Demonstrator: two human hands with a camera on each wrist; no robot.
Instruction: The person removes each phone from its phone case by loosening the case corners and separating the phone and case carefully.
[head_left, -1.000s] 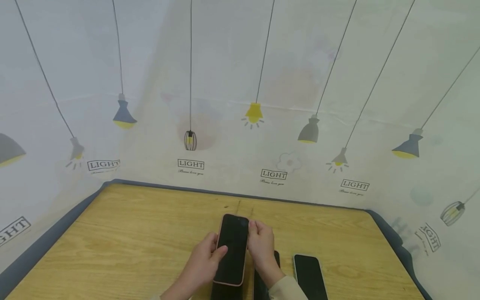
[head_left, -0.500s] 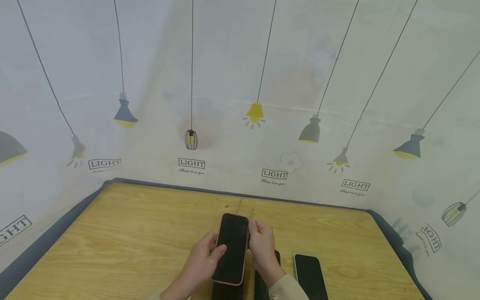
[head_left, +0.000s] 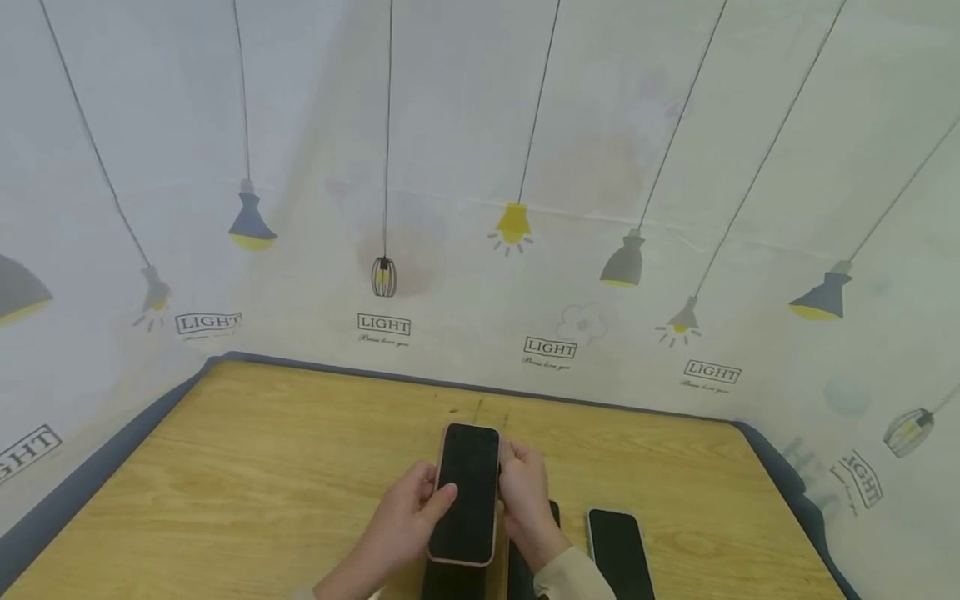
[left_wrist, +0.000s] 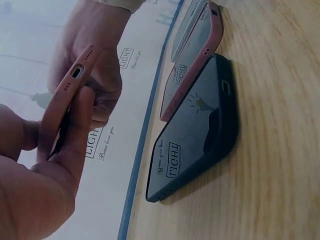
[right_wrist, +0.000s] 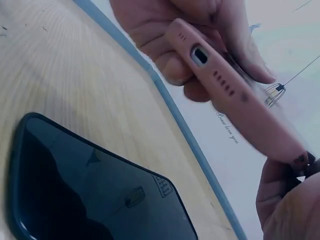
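A smartphone in a pink case is held up above the table, its dark screen facing the head camera. My left hand grips its left side, with the thumb lying over the screen. At the upper right edge, my right hand pinches the case. The left wrist view shows the case's bottom edge with its charging port. Below the held phone lies a phone in a dark green case. Fingers behind the held phone are partly hidden in the head view.
A pink-cased phone lies beside the dark green one, partly covered by my right forearm in the head view. Farther right is a phone in a pale case. The wooden table meets a wall covering printed with lamps.
The held phone has shifted slightly up and right and turned a little straighter. Both hands keep their hold, and the phones on the table stay put.
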